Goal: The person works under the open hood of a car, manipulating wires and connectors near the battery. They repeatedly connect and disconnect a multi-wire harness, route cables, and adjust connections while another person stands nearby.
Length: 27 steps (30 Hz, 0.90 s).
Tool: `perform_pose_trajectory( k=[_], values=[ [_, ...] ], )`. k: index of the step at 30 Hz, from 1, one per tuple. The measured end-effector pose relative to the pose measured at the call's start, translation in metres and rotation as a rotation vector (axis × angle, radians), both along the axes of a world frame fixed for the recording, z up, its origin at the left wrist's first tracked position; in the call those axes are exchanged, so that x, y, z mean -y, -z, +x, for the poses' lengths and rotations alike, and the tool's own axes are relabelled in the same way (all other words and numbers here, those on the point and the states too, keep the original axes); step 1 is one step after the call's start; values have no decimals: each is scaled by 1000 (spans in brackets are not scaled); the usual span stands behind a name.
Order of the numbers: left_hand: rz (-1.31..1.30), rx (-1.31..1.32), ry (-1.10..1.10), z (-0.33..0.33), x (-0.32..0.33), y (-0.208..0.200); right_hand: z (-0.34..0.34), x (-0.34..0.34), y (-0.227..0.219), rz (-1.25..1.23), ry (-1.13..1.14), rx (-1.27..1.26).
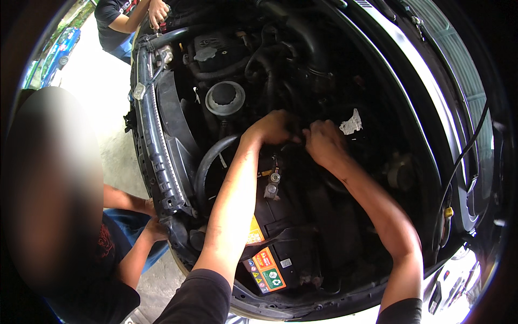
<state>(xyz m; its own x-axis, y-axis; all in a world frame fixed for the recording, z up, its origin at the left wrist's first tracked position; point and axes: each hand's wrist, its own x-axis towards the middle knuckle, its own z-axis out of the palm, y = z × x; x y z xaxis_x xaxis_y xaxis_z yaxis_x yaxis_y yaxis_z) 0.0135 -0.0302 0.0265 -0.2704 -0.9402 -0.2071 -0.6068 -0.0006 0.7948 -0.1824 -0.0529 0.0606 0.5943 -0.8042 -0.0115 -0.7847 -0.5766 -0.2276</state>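
Note:
Both my arms reach into a car's engine bay. My left hand point(276, 127) is closed beside dark hoses in the middle of the bay, its fingertips lost in shadow. Just to its right, my right hand point(326, 141) is curled with fingers bent inward. What either of them grips is too dark to make out. Below the hands sits a black car battery point(286, 232) with an orange and green label, and a metal battery terminal clamp point(272, 186) shows at its far end. A round reservoir with a black cap point(224, 94) stands to the left of my left hand.
A thick curved hose point(208, 162) runs beside my left forearm. The radiator support point(156, 135) forms the left edge. One person point(124, 254) leans on the front at left; another person's hand point(157, 13) rests at the far left corner. A black cable point(472, 140) hangs at right.

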Motion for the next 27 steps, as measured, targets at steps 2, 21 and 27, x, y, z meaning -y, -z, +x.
perform_pose_trajectory(
  k=[2, 21, 27],
  values=[
    [10, -35, -4, 0, 0, -1, 1, 1, -1, 10, 19, 17],
    [-40, -61, 94, 0, 1, 11, -5, -9, -16, 9, -237, -163],
    [23, -36, 102, 1, 3, 2, -13, -1, 1, 6, -287, -44]
  ],
)
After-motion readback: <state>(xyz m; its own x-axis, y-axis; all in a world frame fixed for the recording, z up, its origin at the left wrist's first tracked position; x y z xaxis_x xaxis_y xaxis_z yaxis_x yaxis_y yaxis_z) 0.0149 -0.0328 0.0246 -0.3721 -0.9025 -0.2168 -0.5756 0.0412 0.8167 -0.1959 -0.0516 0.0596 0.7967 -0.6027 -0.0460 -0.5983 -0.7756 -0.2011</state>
